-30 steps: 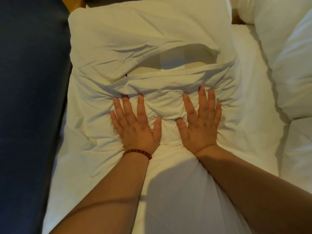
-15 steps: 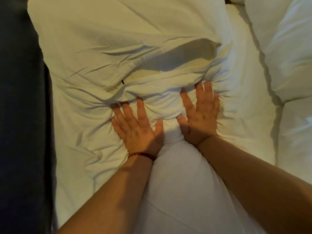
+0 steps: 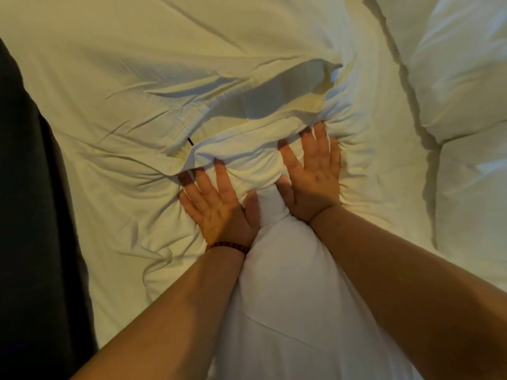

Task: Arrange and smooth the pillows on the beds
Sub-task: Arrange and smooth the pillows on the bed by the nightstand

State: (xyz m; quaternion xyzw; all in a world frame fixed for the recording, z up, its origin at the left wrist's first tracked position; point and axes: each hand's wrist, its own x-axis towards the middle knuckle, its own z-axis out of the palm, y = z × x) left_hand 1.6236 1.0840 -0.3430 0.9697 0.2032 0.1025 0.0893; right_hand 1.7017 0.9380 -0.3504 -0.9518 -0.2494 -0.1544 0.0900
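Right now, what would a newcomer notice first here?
The left hand and right hand press flat, side by side, mid-frame, fingers spread on a rumpled white pillow whose fabric bunches at their fingertips. Just beyond them the pillowcase opening gapes. A red bracelet sits on the left wrist, and a second pillow lies at the right.

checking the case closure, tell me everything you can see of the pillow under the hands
The white pillow lies flat, filling most of the view, in a soft, creased cloth case. Across its middle the case's envelope flap gapes open. The left hand and right hand press flat just below it, bunching the fabric. A second pillow lies to its right.
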